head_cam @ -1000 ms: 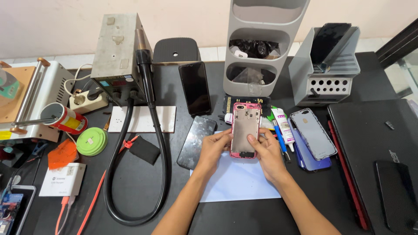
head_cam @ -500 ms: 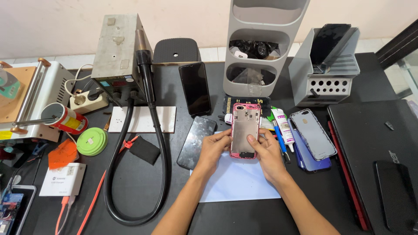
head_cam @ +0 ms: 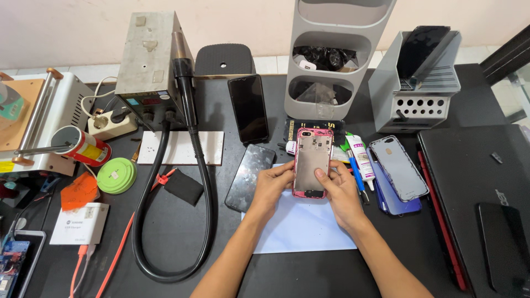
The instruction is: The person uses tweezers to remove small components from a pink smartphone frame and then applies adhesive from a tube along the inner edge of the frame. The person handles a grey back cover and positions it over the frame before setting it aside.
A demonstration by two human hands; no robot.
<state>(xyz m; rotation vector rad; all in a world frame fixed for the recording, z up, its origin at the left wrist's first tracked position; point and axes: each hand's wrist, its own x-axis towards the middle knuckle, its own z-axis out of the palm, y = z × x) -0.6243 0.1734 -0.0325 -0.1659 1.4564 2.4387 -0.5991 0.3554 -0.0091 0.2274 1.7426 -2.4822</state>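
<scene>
Head view: I hold the pink phone shell (head_cam: 312, 163) up over the white paper (head_cam: 303, 226) — left hand (head_cam: 271, 187) and right hand (head_cam: 339, 190) closed on its lower sides. It looks light, thin, bendy — best held by the edges.

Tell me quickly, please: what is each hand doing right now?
Left hand: closed on the left edge of the pink phone frame.
Right hand: closed on the frame's right edge, thumb on its inner face.

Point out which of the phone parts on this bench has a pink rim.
The pink-rimmed phone frame held between both hands, left hand and right hand. The nearby phone shells look black, grey or blue.
</scene>
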